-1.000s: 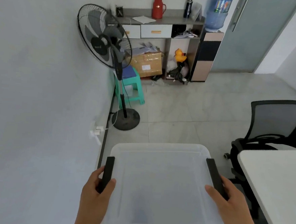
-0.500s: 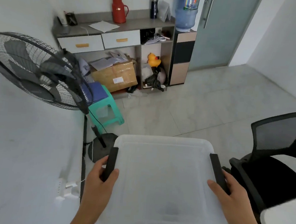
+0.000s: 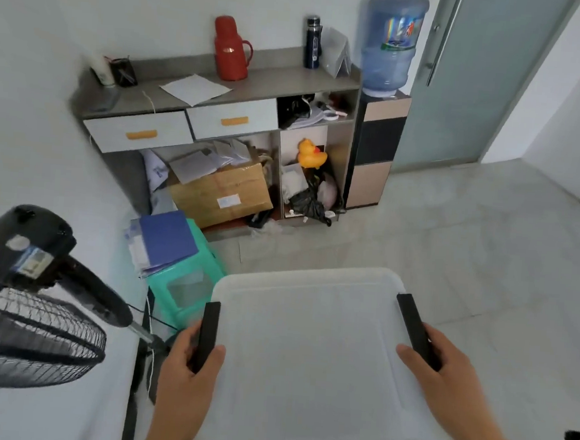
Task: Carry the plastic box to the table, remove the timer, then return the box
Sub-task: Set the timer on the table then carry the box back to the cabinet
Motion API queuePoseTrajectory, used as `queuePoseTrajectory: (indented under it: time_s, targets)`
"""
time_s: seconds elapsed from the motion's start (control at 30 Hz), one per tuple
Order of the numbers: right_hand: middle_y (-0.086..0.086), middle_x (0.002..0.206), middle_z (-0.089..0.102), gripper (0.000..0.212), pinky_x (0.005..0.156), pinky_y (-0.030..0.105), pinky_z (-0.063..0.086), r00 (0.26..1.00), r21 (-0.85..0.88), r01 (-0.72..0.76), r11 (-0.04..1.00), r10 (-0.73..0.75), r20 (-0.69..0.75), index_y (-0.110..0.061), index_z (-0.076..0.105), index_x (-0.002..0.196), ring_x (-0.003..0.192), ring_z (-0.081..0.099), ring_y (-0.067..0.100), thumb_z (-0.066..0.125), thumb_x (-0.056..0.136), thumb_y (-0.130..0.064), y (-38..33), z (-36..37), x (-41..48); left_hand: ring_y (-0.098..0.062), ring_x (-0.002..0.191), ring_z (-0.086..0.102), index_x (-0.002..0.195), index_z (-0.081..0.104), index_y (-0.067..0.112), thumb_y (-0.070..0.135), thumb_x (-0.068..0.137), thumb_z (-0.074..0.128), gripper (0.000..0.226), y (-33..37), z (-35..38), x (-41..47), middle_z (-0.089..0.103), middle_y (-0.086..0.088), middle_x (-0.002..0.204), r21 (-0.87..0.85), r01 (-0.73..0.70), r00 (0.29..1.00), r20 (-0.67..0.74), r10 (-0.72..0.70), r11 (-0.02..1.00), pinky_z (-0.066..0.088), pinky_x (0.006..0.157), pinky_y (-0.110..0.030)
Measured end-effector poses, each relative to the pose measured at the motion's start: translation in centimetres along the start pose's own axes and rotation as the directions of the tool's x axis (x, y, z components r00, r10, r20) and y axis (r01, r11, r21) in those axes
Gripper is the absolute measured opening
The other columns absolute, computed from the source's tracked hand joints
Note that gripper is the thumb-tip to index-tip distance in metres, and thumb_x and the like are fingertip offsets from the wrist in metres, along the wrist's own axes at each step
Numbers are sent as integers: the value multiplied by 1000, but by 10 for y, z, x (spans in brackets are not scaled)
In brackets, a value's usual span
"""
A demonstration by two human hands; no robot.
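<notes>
I hold a translucent white plastic box (image 3: 310,352) with its lid on, level in front of me above the floor. My left hand (image 3: 185,374) grips the black latch on the box's left side. My right hand (image 3: 442,378) grips the black latch on its right side. The lid is cloudy, so nothing inside the box can be made out. No timer or table is in view.
A black standing fan (image 3: 32,308) is close at my left. A green stool (image 3: 188,281) with a blue folder stands just beyond the box. Behind it are a grey cabinet (image 3: 221,105), a cardboard box (image 3: 221,194) and a water dispenser (image 3: 381,123). Tiled floor stretches right.
I have walked forward with the box toward the cabinet. The fan now sits low at my left, the stool is close, and the chair and white table have left the view.
</notes>
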State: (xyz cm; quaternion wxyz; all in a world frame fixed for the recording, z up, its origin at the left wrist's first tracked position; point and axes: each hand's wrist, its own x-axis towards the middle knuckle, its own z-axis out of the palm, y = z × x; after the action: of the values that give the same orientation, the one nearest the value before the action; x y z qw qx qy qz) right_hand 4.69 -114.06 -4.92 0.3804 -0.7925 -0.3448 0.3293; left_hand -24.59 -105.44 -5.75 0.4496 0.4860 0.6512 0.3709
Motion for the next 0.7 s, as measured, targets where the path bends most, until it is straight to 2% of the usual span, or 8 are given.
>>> queuePoseTrajectory:
  time_s: [0.17,0.27,0.37,0.5,0.7]
  targets:
    - [-3,86,68,38,62,25,46,999,-17,39,999,-38,15,-30,57,121,79,63,16,65,85,-27,-39,14,99,-21,70,57,116,55,22,6,84,64,37,33,36,89,63,-11,80,-19,26,998,-63,-27,999,47,60,-20]
    - [-6,86,67,38,61,24,42,1000,-26,28,999,-28,-10,-27,57,122,78,61,11,65,85,-25,-55,29,165,-20,68,58,116,56,24,7,84,65,37,47,63,158,63,-9,77,-26,24,998,-58,-26,999,46,61,-26]
    - [-9,93,67,40,65,22,42,999,-13,2,1000,-3,-44,-24,58,123,85,60,7,66,84,-23,-73,42,230,-13,70,58,115,53,26,8,85,63,36,66,92,230,61,0,77,-36,25,999,-20,-25,999,42,59,-22]
    - [-11,96,66,42,69,27,40,994,13,-13,1000,14,-106,-24,58,124,88,58,5,68,83,-21,-120,49,311,-15,72,59,122,56,18,11,84,64,39,107,126,326,63,1,77,2,14,999,30,-14,1000,43,59,-24]
    - [-8,97,67,44,71,28,42,985,77,-16,997,29,-169,-22,59,125,91,60,8,69,83,-18,-171,44,422,-8,80,60,125,51,25,14,87,61,41,179,171,441,61,11,85,29,-58,986,157,53,998,44,61,-21]
